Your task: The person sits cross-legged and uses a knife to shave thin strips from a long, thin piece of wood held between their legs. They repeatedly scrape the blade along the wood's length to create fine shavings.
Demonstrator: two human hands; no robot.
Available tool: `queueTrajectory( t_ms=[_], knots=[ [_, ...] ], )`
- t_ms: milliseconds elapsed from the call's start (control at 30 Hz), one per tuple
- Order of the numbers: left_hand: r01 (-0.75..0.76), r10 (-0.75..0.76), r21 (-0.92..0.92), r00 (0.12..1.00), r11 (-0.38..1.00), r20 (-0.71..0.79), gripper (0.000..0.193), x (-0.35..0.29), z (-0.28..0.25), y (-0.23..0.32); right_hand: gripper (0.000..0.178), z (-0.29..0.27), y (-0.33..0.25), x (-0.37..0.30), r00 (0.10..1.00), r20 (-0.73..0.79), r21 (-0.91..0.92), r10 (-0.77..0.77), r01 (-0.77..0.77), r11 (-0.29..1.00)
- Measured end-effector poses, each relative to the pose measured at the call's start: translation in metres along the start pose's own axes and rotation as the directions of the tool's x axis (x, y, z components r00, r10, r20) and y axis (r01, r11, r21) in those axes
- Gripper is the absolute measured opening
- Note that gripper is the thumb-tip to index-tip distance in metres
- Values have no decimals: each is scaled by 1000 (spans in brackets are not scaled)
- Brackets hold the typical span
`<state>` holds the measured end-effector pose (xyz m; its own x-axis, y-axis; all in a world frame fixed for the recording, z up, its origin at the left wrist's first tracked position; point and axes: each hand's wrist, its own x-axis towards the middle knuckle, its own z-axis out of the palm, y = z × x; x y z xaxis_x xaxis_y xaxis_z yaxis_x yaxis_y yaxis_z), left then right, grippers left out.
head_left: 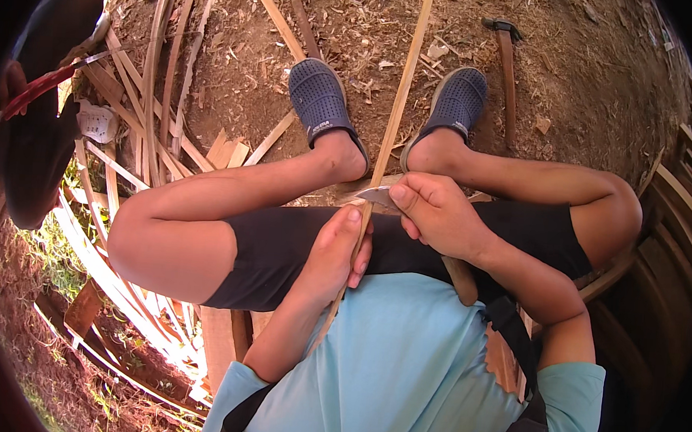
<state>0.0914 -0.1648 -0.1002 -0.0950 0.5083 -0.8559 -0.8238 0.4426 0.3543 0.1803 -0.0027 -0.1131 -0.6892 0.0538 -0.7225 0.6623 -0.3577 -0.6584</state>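
Note:
A long, thin wooden strip [402,93] runs from the far ground between my feet, across my lap and down against my shirt. My left hand [339,246] is closed round the strip above my lap, its thumb lying along the wood. Just beyond it, my right hand [439,214] grips a knife [378,195]. The pale blade points left and lies against the strip, close to my left thumb. Part of the wooden handle [460,280] shows below my right hand; my palm hides the rest.
A hammer [507,83] lies on the ground beyond my right foot. Wooden strips and offcuts [168,86] are heaped at the left. Shavings cover the soil. At the far left, another person's hand [13,81] holds a red-handled saw [41,90]. More slats [680,193] stand at the right.

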Motion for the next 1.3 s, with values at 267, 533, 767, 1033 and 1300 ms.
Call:
queueTrajectory(
  t_ms=[267, 533, 767, 1033, 1300],
  knots=[
    [19, -19, 39, 1000, 999, 5, 33, -3, 3, -4, 33, -45, -24, -11, 944, -310, 131, -118, 165, 978],
    [28, -27, 39, 1000, 999, -10, 32, -4, 4, -4, 31, 2, 3, -16, 990, 124, 14, 73, -75, 997],
    [17, -16, 44, 1000, 999, -11, 32, -1, 6, -5, 31, 2, 11, -10, 999, 20, 15, -38, 37, 999],
    [45, -43, 39, 998, 998, -42, 31, -2, 15, -3, 31, -44, -1, -16, 910, -383, 14, -158, 177, 984],
    [-47, 67, 178, 992, 983, -111, 28, -2, 36, 7, 30, -17, -2, -25, 998, 59, 175, 23, -33, 984]
  ],
)
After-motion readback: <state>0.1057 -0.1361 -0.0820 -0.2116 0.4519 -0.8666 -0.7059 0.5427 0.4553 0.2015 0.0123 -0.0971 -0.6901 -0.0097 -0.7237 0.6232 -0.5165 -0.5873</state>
